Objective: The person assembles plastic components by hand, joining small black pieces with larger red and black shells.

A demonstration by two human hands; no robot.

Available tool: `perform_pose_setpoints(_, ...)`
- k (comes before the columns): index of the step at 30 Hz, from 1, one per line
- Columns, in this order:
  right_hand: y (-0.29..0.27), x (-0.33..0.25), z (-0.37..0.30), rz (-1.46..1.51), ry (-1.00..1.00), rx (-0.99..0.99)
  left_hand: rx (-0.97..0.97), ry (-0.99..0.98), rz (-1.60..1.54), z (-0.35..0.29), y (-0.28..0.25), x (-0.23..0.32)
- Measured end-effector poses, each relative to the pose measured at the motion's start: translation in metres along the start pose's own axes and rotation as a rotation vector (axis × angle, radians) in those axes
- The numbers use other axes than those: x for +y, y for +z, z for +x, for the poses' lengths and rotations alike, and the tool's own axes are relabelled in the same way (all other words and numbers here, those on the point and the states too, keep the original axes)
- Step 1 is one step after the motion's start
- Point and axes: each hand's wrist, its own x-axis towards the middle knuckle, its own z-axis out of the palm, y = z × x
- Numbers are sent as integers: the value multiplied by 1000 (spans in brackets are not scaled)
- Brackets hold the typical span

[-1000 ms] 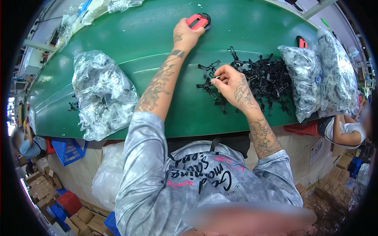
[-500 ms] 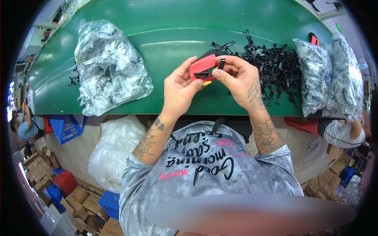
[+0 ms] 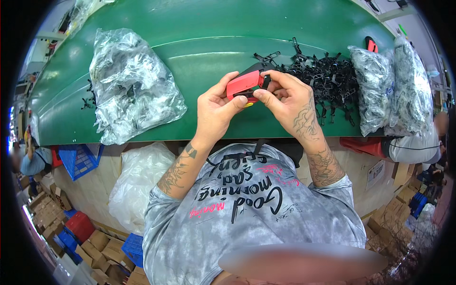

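A red and black plastic housing point(image 3: 243, 83) is gripped by my left hand point(image 3: 214, 110), fingers behind it and thumb along its near edge. A small yellow part point(image 3: 248, 105) shows on its underside. My right hand point(image 3: 290, 105) pinches a black plastic bracket point(image 3: 266, 82) against the housing's right end, the thumb pressing from the near side. Fingers cover much of the bracket, so I cannot tell how deep it sits. Just beyond the right hand lies a pile of black plastic brackets point(image 3: 327, 76) on the green table point(image 3: 204, 71).
A clear plastic bag point(image 3: 135, 88) with greyish contents lies at the left. Two filled bags point(image 3: 373, 90) point(image 3: 412, 85) stand at the right, beside a red and black object point(image 3: 371, 44). White plastic sheeting point(image 3: 140, 183) and a blue crate point(image 3: 80, 161) are below the table's near edge.
The housing has turned so its red outer face shows instead of its open inside. The bracket has moved closer against it, and my right thumb has shifted toward the housing.
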Motion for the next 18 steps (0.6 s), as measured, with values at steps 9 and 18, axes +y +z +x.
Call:
perform_pose_setpoints(9, -7, 14, 0, 408, 122, -36, -46, 36, 0, 3, 12, 6)
perform_pose_setpoints(18, 1, -1, -2, -113, 41, 29, -39, 83, 72, -3, 6, 8)
